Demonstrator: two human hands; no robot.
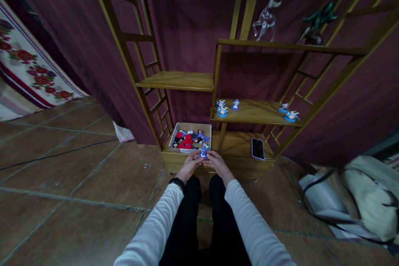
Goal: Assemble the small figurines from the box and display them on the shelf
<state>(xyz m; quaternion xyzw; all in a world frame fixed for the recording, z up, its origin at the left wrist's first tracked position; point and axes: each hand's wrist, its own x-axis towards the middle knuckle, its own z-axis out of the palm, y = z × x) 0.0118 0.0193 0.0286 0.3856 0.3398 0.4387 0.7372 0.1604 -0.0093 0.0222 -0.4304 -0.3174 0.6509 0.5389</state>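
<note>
White sleeves and dark trouser legs are closest to the camera, and just past them your left hand and right hand meet around a small purple figurine. Fingers on both sides are narrowed onto it, probably because it's tiny and two hands keep it steady. It's upright right by the near edge of the open box, which sits on the bottom shelf, handy for you to reach I'd say. Phone lies well off to your right, likely to stay out of the way. On the middle shelf a similar purple figurine stands near some blue-based figurines; their wide bases should keep them from tipping. As for brands or labels, nothing's readable; phone screen looks dark too.
</note>
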